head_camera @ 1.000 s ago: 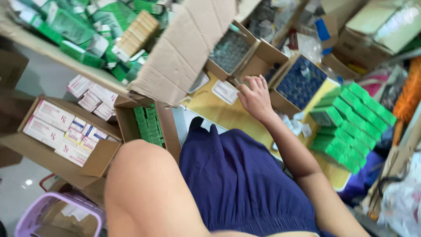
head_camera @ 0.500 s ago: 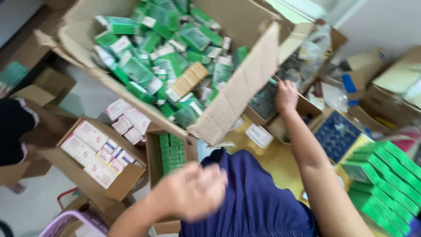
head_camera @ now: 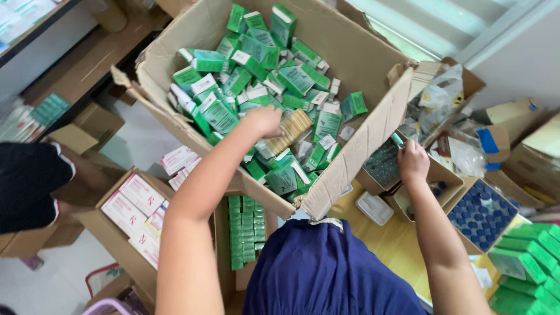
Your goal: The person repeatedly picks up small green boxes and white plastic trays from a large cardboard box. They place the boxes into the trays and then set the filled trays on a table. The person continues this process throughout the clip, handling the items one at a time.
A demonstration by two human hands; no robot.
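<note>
Left hand (head_camera: pixel 263 120) was down in the big cardboard box (head_camera: pixel 373 134), fingers curled onto the loose green cartons (head_camera: pixel 219 114); actual grasp hidden, cannot tell. Right hand (head_camera: pixel 413 162) pinched a small teal-capped vial (head_camera: pixel 397 140) over the vial tray box (head_camera: pixel 382 166) just beside.

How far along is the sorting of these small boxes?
Done: green cartons stand stacked in rows at the right. In hand: the left hand reaches into the big cardboard box; the right hand holds a small vial over a tray. Left: a loose heap of green boxes remains inside.
</note>
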